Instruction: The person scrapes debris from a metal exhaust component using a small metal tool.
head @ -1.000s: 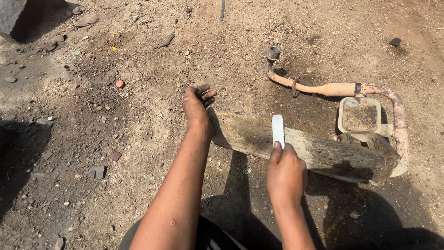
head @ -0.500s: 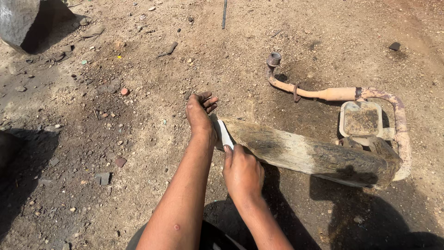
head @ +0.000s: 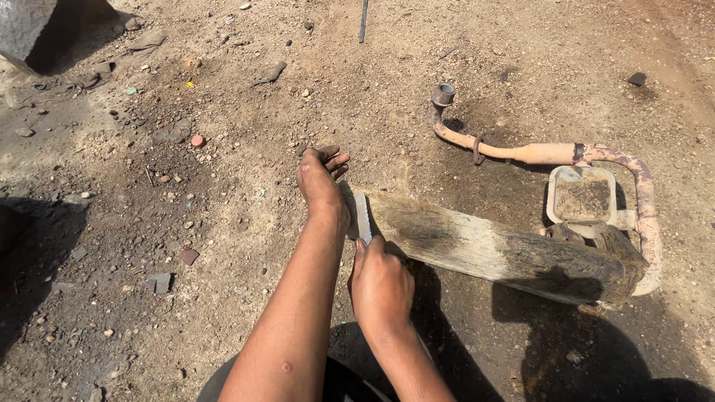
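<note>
left hand (head: 320, 179) grips the rusty grey muffler's (head: 506, 249) end; right hand (head: 381, 286) clasps a flat pale metal strip (head: 363, 217) against it.

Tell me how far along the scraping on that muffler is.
Done: part of the muffler near its left end looks pale. In hand: right hand presses a flat blade there; left hand steadies that end. Left: the dark right end and rusty pipe.

rusty exhaust muffler (head: 499, 249) lying on dirt, pale scraper (head: 362, 217) at its end
</note>
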